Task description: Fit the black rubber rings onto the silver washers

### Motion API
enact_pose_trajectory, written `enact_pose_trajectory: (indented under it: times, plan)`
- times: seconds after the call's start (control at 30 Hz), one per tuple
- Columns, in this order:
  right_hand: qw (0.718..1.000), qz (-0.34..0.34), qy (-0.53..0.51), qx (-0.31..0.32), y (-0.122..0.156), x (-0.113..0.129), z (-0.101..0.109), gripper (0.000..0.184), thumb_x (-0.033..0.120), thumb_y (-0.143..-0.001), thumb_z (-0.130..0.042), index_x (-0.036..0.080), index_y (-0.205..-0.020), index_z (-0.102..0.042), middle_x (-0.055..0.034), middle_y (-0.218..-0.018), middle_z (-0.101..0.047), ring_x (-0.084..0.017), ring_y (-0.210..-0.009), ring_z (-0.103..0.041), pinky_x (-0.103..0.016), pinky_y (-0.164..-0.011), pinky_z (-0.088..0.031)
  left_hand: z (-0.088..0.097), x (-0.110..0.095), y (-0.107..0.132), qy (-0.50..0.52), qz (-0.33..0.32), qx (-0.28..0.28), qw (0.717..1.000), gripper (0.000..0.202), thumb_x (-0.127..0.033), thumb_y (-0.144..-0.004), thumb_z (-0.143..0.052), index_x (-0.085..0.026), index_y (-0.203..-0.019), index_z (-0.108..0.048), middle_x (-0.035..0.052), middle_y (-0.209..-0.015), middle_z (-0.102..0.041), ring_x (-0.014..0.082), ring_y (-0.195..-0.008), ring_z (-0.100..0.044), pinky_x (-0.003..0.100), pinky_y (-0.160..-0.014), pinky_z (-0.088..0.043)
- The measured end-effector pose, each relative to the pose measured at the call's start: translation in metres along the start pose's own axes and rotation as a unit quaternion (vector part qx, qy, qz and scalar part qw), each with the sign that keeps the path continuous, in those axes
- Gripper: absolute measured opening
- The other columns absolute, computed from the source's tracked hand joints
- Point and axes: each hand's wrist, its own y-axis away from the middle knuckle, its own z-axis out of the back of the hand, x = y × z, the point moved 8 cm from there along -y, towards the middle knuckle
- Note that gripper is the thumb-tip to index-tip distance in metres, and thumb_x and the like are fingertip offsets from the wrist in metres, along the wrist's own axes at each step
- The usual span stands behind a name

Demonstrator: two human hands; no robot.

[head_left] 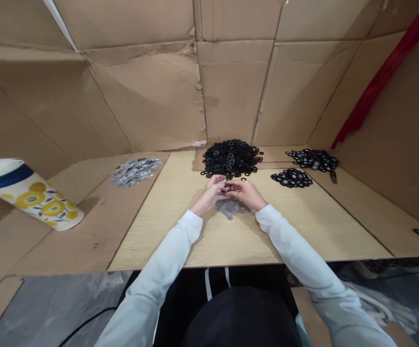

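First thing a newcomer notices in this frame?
The heap of black rings at the back centre of the pale wooden board, with the left hand and right hand meeting just before it. Then the white, yellow-flowered cup, tilted at far left.

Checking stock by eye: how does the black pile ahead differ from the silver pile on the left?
The black ring pile is dark, larger and heaped; the silver disc pile is pale, smaller and flatter. The black one sits on the wooden board, the silver one on cardboard beside it. Both are loose small parts.
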Motion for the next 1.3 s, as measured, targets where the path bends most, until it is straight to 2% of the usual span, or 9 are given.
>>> enact_pose_trajectory:
  times: [0.17, 0.3, 0.43, 0.53, 0.63, 0.7, 0.93, 1.17, 1.3]
  plan:
    - [0.997, 0.016, 0.064, -0.051, 0.0, 0.001, 0.009, 0.029, 0.017, -0.066, -0.064, 0.016, -0.095, -0.063, -0.0039, -0.084, -0.069, -0.013, -0.067, -0.06, -0.026, -0.066, -0.046, 0.014, 0.003, -0.006, -0.114, -0.023, -0.057, 0.992, 0.017, -0.021, -0.067, -0.06, -0.015, -0.081, -0.052, -0.0006, -0.072, -0.053, 0.0072, -0.061, -0.051, 0.023, -0.06, -0.046]
    - [0.989, 0.061, 0.121, -0.052, 0.002, 0.011, 0.009, 0.019, 0.018, -0.071, -0.061, 0.017, -0.09, -0.064, -0.0027, -0.08, -0.066, -0.013, -0.067, -0.055, -0.025, -0.065, -0.042, 0.006, 0.009, -0.013, -0.208, -0.048, 0.005, 0.977, 0.018, -0.029, -0.068, -0.063, -0.012, -0.07, -0.058, -0.0012, -0.06, -0.051, 0.0055, -0.051, -0.043, 0.02, -0.05, -0.035]
    - [0.986, 0.082, 0.134, -0.058, 0.001, 0.009, 0.01, 0.043, 0.028, -0.066, -0.069, 0.018, -0.107, -0.058, -0.0068, -0.098, -0.063, -0.015, -0.076, -0.055, -0.028, -0.07, -0.044, 0.012, 0.009, -0.014, -0.198, -0.051, -0.016, 0.979, 0.019, -0.03, -0.069, -0.062, -0.012, -0.071, -0.06, -0.0016, -0.056, -0.052, 0.0062, -0.049, -0.043, 0.021, -0.047, -0.032]
    - [0.981, 0.051, 0.189, -0.002, -0.001, -0.006, -0.001, 0.051, 0.027, -0.06, -0.074, 0.016, -0.107, -0.059, -0.0078, -0.096, -0.063, -0.018, -0.08, -0.057, -0.03, -0.074, -0.045, 0.021, 0.007, -0.014, -0.203, -0.043, -0.063, 0.976, 0.017, -0.028, -0.068, -0.062, -0.012, -0.073, -0.063, -0.0004, -0.06, -0.056, 0.0067, -0.05, -0.045, 0.02, -0.047, -0.031]
    - [0.965, 0.039, 0.253, 0.051, -0.002, -0.018, -0.012, 0.034, 0.025, -0.062, -0.073, 0.014, -0.094, -0.066, -0.0095, -0.092, -0.064, -0.021, -0.088, -0.058, -0.034, -0.082, -0.044, 0.024, 0.005, -0.013, -0.2, -0.034, -0.088, 0.975, 0.012, -0.023, -0.07, -0.061, -0.012, -0.074, -0.065, 0.0, -0.062, -0.058, 0.0068, -0.051, -0.045, 0.02, -0.049, -0.033]
    - [0.963, 0.032, 0.264, 0.046, -0.003, -0.02, -0.013, 0.027, 0.021, -0.066, -0.07, 0.014, -0.092, -0.068, -0.0107, -0.093, -0.065, -0.022, -0.089, -0.059, -0.033, -0.084, -0.043, 0.024, 0.004, -0.012, -0.196, -0.033, -0.096, 0.975, 0.01, -0.021, -0.071, -0.06, -0.012, -0.073, -0.065, -0.0001, -0.061, -0.059, 0.0068, -0.051, -0.046, 0.02, -0.051, -0.035]
    - [0.99, -0.052, 0.128, 0.005, -0.006, -0.032, -0.001, 0.012, 0.01, -0.066, -0.061, 0.014, -0.075, -0.068, -0.0041, -0.071, -0.068, -0.014, -0.065, -0.061, -0.026, -0.067, -0.048, 0.026, 0.005, -0.013, -0.216, -0.043, -0.103, 0.97, 0.011, -0.023, -0.071, -0.06, -0.013, -0.072, -0.065, 0.0004, -0.062, -0.061, 0.0081, -0.054, -0.049, 0.021, -0.054, -0.037]
    - [0.993, -0.072, -0.032, -0.091, -0.008, -0.043, 0.016, 0.014, 0.016, -0.067, -0.06, 0.013, -0.079, -0.066, -0.0068, -0.079, -0.069, -0.015, -0.066, -0.063, -0.028, -0.066, -0.051, 0.03, 0.005, -0.016, -0.279, -0.063, -0.11, 0.952, 0.015, -0.026, -0.072, -0.06, -0.013, -0.075, -0.067, 0.003, -0.067, -0.065, 0.0108, -0.058, -0.053, 0.022, -0.055, -0.038]
    - [0.992, -0.102, -0.032, -0.073, -0.005, -0.04, 0.013, 0.019, 0.013, -0.066, -0.06, 0.011, -0.084, -0.066, -0.0076, -0.074, -0.069, -0.015, -0.058, -0.063, -0.028, -0.061, -0.051, 0.028, 0.004, -0.015, -0.304, -0.076, -0.103, 0.944, 0.016, -0.027, -0.072, -0.06, -0.013, -0.076, -0.068, 0.0045, -0.068, -0.066, 0.0125, -0.061, -0.056, 0.024, -0.058, -0.04]
